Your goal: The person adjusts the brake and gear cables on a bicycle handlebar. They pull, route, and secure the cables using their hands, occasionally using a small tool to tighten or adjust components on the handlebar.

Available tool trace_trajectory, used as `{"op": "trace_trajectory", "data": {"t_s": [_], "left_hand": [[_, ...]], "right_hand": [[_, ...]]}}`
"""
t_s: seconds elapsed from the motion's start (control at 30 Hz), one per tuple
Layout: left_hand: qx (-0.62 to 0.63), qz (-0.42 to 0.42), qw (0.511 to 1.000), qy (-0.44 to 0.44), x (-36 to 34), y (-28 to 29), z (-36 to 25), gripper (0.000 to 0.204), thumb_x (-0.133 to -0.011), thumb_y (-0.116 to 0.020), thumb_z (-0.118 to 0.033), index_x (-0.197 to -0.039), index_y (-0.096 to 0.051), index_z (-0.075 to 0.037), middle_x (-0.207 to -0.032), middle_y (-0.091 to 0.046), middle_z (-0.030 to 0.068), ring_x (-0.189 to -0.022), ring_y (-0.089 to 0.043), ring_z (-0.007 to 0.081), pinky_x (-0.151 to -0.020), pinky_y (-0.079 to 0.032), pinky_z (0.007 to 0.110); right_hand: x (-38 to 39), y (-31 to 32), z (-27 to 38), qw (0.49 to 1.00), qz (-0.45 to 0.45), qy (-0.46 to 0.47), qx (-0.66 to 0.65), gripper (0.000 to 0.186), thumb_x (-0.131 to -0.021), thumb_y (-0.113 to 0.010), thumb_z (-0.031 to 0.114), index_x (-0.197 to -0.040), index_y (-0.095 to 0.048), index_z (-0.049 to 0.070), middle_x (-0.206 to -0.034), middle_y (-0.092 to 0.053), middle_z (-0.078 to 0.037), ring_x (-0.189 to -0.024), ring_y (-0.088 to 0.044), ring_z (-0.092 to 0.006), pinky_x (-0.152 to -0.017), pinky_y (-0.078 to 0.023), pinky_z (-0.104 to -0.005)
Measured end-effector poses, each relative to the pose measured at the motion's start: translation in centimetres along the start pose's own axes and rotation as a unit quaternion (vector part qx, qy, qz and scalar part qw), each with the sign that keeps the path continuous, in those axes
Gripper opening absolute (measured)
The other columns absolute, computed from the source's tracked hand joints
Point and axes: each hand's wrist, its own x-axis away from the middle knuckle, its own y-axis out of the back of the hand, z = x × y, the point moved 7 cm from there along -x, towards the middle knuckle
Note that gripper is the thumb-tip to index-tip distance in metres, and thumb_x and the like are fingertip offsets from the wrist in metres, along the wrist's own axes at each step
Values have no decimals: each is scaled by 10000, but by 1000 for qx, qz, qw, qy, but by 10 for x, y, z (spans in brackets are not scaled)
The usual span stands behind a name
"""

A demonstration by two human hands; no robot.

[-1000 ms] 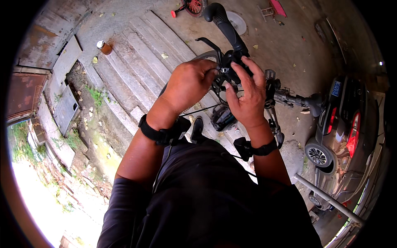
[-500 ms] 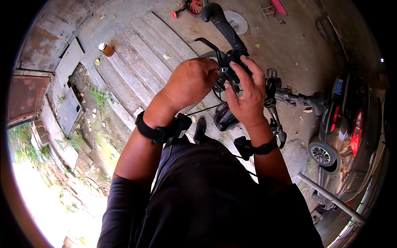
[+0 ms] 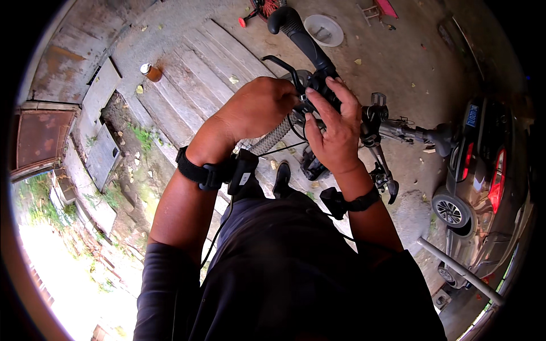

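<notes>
A bicycle's handlebar grip (image 3: pixel 311 50), black and ribbed with a bar end, slants up from between my hands. Beside it, the black brake lever (image 3: pixel 282 64) curves out to the left. My left hand (image 3: pixel 247 108) is closed at the lever's mount, fingertips pinched against a small metal part there; what they hold is hidden by the hand. My right hand (image 3: pixel 336 133) lies over the black control housing, its fingers stretched and apart, the index fingertip near the left hand's fingers. Below them show the knobbly tyre (image 3: pixel 274 137) and a thin black cable (image 3: pixel 281 150).
Grey planks (image 3: pixel 196 65) lie on the ground at left, with an orange-brown jar (image 3: pixel 151 72) on them. A white basin (image 3: pixel 323 30) sits at the far side. The bicycle's pedal (image 3: pixel 379 100) is right of my hands; a parked car (image 3: pixel 480 182) stands farther right.
The view has shifted slightly. My left wrist has swung a little left and down, with its fingers still at the lever mount. My right index finger has moved closer to them.
</notes>
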Motion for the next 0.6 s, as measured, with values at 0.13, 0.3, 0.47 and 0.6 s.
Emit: {"op": "trace_trajectory", "data": {"t_s": [0.13, 0.3, 0.47, 0.6], "left_hand": [[62, 22, 997, 26, -2, -4, 5, 195, -952, -568, -148, -930, -643, 30, -720, -620, 108, -670, -590, 187, -646, -481, 332], [117, 60, 991, 6, -3, -7, 6, 200, -968, -574, -159, -935, -657, 20, -759, -626, 29, -680, -580, 106, -639, -479, 262], [250, 76, 952, 162, 0, -12, 21, 195, -979, -584, -173, -945, -674, -3, -775, -621, -6, -683, -573, 85, -633, -473, 238], [268, 67, 947, 162, -1, -13, 21, 220, -958, -570, -161, -969, -677, 31, -744, -632, 33, -666, -581, 124, -612, -474, 279]], "right_hand": [[0, -1, -1, 1000, -11, -4, -1, 497, -739, -707, 47, -1220, -677, 170, -1351, -507, -118, -1257, -492, -352, -1056, -373, -463], [0, -1, -2, 1000, -20, 3, 0, 512, -724, -679, 21, -1215, -682, 167, -1348, -509, -122, -1260, -487, -351, -1057, -376, -461], [1, 0, -1, 1000, -16, 3, -2, 544, -704, -645, 6, -1222, -682, 168, -1352, -505, -124, -1264, -481, -355, -1063, -373, -465], [1, 0, -2, 1000, -14, 3, -1, 568, -696, -639, 8, -1238, -674, 173, -1359, -498, -121, -1268, -475, -356, -1075, -362, -477]]}}
